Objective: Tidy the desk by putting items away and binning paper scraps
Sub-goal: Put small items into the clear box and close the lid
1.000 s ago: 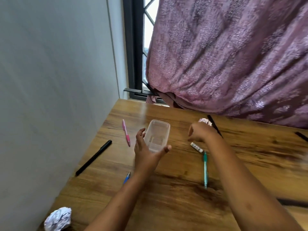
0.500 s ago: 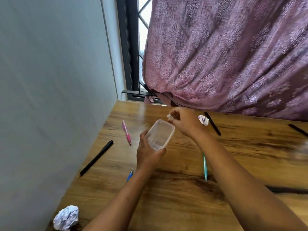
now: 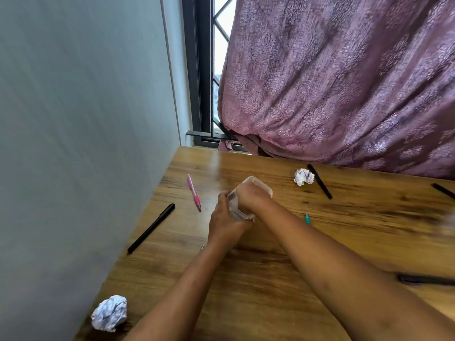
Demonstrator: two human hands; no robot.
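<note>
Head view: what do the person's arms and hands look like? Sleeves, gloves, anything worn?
Left hand and right hand are bare: no gloves, rings, watch or bands visible. Left forearm and right forearm are uncovered to the frame edge; no sleeve in view.

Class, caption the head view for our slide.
Left hand holds a clear tub while the right hand reaches into it.

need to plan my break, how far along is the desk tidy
Early. Done: nothing visibly. In hand: the left hand grips the clear container while the right hand covers its mouth; contents hidden. Left: pink pen, black pen, green pen, near paper ball and far paper ball lie on the desk.
</note>
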